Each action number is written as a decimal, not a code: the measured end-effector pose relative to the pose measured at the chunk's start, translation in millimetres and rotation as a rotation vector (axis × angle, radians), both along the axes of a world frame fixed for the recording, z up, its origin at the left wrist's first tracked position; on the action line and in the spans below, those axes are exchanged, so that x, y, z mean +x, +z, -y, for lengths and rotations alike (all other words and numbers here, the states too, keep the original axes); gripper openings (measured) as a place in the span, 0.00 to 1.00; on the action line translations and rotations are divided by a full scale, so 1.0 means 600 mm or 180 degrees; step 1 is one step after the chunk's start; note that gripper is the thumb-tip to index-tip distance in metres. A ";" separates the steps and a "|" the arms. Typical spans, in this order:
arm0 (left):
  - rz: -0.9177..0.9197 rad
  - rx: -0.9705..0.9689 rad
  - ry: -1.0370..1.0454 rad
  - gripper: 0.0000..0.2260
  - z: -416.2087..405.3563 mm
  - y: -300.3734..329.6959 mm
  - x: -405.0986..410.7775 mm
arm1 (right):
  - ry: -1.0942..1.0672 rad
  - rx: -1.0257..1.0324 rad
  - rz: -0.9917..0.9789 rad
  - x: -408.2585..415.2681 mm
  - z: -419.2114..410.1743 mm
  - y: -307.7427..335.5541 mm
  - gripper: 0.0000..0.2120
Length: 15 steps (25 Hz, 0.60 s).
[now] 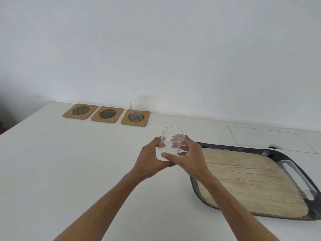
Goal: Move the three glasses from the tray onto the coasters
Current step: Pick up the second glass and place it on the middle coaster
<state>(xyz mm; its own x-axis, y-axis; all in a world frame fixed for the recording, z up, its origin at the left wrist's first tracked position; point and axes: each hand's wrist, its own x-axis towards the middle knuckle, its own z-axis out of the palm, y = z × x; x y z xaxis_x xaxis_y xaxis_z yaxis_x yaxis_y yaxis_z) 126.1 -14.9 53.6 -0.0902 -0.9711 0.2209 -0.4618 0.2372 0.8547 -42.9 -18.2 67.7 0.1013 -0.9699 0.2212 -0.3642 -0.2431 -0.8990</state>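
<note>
Fingers (164,155) of both hands are curled round one clear glass (171,142), pressed against its lower half from either side. So the left hand (149,160) cups it from the left and the right hand (190,156) wraps it from the right, thumb lying across the near face of the glass. You can see fingertips through the glass wall on the far side too. It's held roughly upright, tipped a bit, off the white table (69,171) and just left of the tray's far-left corner.

That tray (286,157) sits on the right, dark rim with a cut-out handle on its right side and a pale wood-look floor. Something clear shows near the handle's near end, could be the third glass, but honestly it's too faint to tell.

Along the far edge of the table, against the wall, three cork coasters sit in a row, each with a dark mesh circle in the middle. The right coaster (135,118) has a tall clear glass (135,108) standing upright on it. The middle coaster (107,114) and the left coaster (80,111) are bare. A thin rectangular outline (271,138) is set into the tabletop beyond the tray.
</note>
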 end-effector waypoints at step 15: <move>0.2205 0.0408 0.0539 0.40 0.099 -0.184 0.435 | -0.0075 0.0232 -0.0129 0.278 0.196 -0.054 0.27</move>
